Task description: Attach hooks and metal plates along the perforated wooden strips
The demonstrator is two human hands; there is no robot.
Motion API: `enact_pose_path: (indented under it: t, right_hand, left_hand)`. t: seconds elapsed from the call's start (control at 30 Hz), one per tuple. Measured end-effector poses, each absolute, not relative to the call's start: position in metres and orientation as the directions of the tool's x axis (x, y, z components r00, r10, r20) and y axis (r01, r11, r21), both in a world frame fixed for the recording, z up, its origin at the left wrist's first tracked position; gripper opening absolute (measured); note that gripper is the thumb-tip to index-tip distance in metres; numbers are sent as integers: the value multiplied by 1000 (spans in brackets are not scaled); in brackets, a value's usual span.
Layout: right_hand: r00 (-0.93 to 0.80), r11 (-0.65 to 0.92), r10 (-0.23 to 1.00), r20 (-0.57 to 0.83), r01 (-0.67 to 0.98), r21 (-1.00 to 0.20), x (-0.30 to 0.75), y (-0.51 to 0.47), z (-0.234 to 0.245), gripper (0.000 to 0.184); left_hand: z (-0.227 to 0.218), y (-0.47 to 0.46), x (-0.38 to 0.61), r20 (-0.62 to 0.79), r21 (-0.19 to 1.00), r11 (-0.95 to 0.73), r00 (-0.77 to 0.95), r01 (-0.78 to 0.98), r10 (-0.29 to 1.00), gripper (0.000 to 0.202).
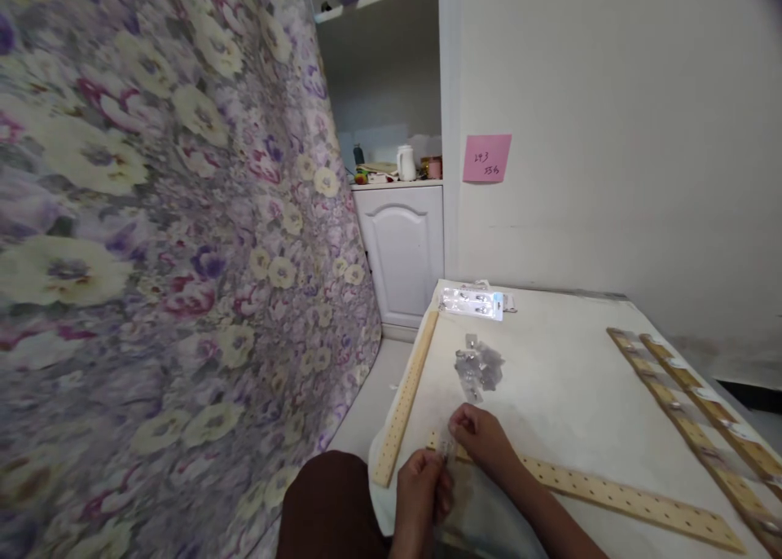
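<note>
My left hand (421,486) and my right hand (480,437) meet at the near left corner of a white table (568,380). Both pinch a small clear plastic piece (448,447) held just above a perforated wooden strip (611,494) that runs to the right along the near edge. A pile of small clear plastic pieces (478,367) lies on the table a little beyond my right hand. Another perforated wooden strip (408,396) runs along the table's left edge.
A clear blister pack (472,302) lies at the table's far left. Two more wooden strips with clear pieces on them (690,404) lie at the right. A floral curtain (152,241) hangs at left. A white cabinet (403,249) and a pink note (486,158) are behind.
</note>
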State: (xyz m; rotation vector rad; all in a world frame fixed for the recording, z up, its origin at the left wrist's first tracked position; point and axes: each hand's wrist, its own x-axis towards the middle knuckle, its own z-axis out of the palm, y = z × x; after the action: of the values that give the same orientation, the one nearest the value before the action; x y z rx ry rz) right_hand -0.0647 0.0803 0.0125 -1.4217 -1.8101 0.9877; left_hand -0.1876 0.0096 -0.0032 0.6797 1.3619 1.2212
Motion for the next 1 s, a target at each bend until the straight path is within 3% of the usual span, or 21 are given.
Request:
enact_pose_path:
  t: [0.23,1.0]
  right_hand:
    - [-231,100,972,-38,554,-827,-76,97,-4,12]
    - [-211,69,974,-79,614,-786,-74,95,-10,17]
  left_hand:
    - [-7,18,-187,-430,898,376,-279,-226,859,23]
    - [-2,24,-187,-475,873,415,-248,-257,844,19]
